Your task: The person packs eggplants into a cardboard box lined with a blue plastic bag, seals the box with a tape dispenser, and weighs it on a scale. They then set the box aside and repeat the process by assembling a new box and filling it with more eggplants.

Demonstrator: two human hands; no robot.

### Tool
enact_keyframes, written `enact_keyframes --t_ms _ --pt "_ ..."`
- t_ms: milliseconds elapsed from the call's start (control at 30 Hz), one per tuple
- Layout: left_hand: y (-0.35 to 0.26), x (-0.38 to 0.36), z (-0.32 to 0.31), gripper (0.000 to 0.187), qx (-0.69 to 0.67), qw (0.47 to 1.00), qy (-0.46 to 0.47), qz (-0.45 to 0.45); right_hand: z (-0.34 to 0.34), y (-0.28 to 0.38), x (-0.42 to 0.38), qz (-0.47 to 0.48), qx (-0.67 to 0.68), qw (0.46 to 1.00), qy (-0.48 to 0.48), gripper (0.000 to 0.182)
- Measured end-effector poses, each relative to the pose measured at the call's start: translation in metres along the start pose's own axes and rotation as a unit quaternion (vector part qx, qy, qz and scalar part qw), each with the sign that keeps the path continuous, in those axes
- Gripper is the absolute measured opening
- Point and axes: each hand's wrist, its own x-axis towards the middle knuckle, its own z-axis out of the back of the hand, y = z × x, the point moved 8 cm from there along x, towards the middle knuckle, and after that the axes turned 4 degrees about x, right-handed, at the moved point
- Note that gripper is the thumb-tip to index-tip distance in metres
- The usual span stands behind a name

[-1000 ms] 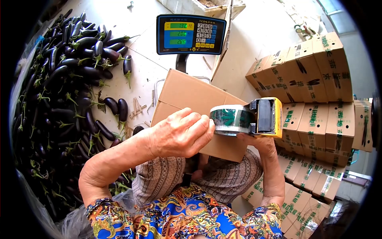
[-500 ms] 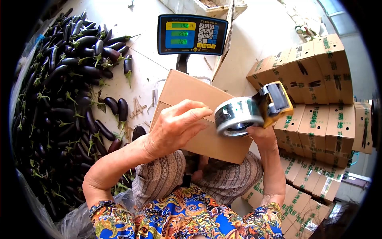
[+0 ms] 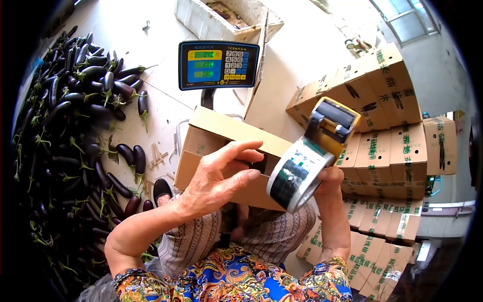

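Note:
In my right hand [image 3: 329, 183] is a yellow and black tape dispenser [image 3: 338, 121] with a large roll of printed tape [image 3: 298, 173]. The roll hangs over the right side of a cardboard box [image 3: 229, 127]. My left hand [image 3: 217, 173] is raised over the front of this box, its fingers apart and holding nothing. The box is tilted above my lap, with its opening partly showing behind my left fingers. The roll hides the box's right end.
Eggplants [image 3: 65, 146] lie in a large pile at the left. Behind the box rises a scale display [image 3: 219, 65]. Printed boxes [image 3: 387, 156] are stacked at the right. A white foam bin [image 3: 193, 17] is at the back.
The box has turned so its opening shows. The dispenser has tilted upward and moved left in my right hand. The scale's numbers have changed, and the whole view has shifted.

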Motion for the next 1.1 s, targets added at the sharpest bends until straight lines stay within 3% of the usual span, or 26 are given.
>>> enact_keyframes --t_ms 67,133,267,400,533,700,800,933,1033,1100 --pt "-0.017 -0.006 0.0 0.042 0.082 0.99 -0.043 -0.11 -0.009 -0.017 -0.006 -0.051 0.038 0.998 0.026 0.08" --pt "-0.047 -0.018 -0.004 0.03 0.218 0.944 -0.083 -0.234 -0.019 -0.026 -0.013 -0.07 0.019 0.997 0.006 0.063" --pt "-0.062 -0.034 -0.009 0.021 0.253 0.942 -0.081 -0.208 -0.04 -0.022 -0.022 -0.068 -0.102 0.992 0.009 0.038" --pt "-0.056 -0.046 -0.014 0.02 0.231 0.958 -0.062 -0.155 -0.047 -0.01 -0.035 -0.066 -0.246 0.966 -0.035 0.044" --pt "-0.051 -0.061 -0.01 0.021 0.164 0.973 -0.096 -0.13 -0.057 -0.005 -0.052 -0.046 -0.297 0.95 -0.089 0.043" --pt "-0.042 -0.077 -0.013 0.02 0.238 0.955 -0.09 -0.154 -0.047 -0.037 -0.064 -0.095 0.021 0.995 -0.003 0.035" --pt "-0.045 -0.081 -0.018 0.023 0.261 0.944 -0.097 -0.178 -0.048 -0.043 -0.07 -0.087 0.056 0.994 -0.03 0.041" --pt "-0.057 -0.087 -0.031 0.028 0.364 0.874 -0.102 -0.305 -0.043 -0.054 -0.076 -0.088 0.054 0.994 -0.037 0.044" --pt "-0.053 -0.089 -0.036 0.032 0.391 0.861 -0.065 -0.318 -0.045 -0.058 -0.08 -0.093 0.059 0.991 -0.073 0.047" --pt "-0.056 -0.093 -0.042 0.031 0.431 0.824 -0.041 -0.367 -0.043 -0.061 -0.083 -0.099 0.058 0.989 -0.091 0.049"
